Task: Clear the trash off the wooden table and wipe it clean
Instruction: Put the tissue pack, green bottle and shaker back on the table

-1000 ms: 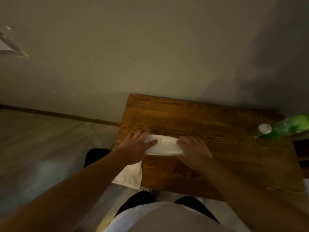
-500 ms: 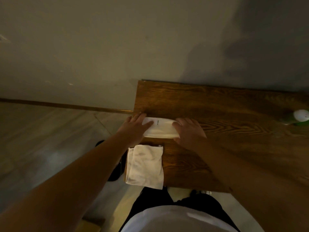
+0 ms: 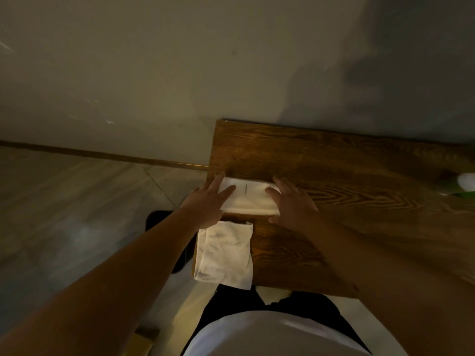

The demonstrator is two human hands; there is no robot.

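Two hands work at the left end of the wooden table (image 3: 347,176) in the single head view, one on each end of a folded white cloth (image 3: 248,196) that lies flat near the table's left edge. The left hand (image 3: 205,204) lies with straight fingers spread over the cloth's left end, pressing it down rather than gripping it. The right hand (image 3: 290,201) rests the same way on the cloth's right end, fingers extended and released. A second white cloth (image 3: 226,255) lies nearer the body, draped over the table's near-left corner and apart from both hands. At the far right edge of the view a green bottle with a white cap (image 3: 462,185) lies on the wood, blurred and partly cut off.

Judging from this, the step in hand is preparing or starting the wipe: the cloth is flattened under both palms. No loose trash shows on the visible wood apart from the bottle, which may yet need removing. The next move likely calls for steady downward pressure while sliding the cloth along the grain toward the right.
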